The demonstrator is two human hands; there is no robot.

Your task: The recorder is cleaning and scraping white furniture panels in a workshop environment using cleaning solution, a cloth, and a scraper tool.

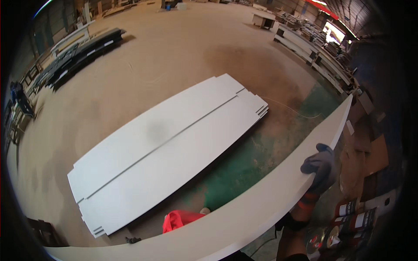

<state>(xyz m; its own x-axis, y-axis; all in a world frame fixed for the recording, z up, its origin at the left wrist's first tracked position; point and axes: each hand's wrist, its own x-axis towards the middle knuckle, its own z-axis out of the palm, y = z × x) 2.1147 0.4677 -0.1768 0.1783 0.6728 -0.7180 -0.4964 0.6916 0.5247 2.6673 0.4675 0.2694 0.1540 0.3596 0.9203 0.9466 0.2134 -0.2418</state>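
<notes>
On the dusty brown-and-green floor (152,41) lie stacked white panels (183,156), dark slabs (89,57) beyond them; nearer, the blue-grey-gloved right hand (321,167) and mostly hidden left hand (133,240) grip a long white board (261,204).

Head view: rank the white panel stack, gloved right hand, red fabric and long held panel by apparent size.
1. White panel stack and long held panel: unsure, as the held panel is nearer the camera.
2. Gloved right hand
3. Red fabric, partly hidden
</notes>
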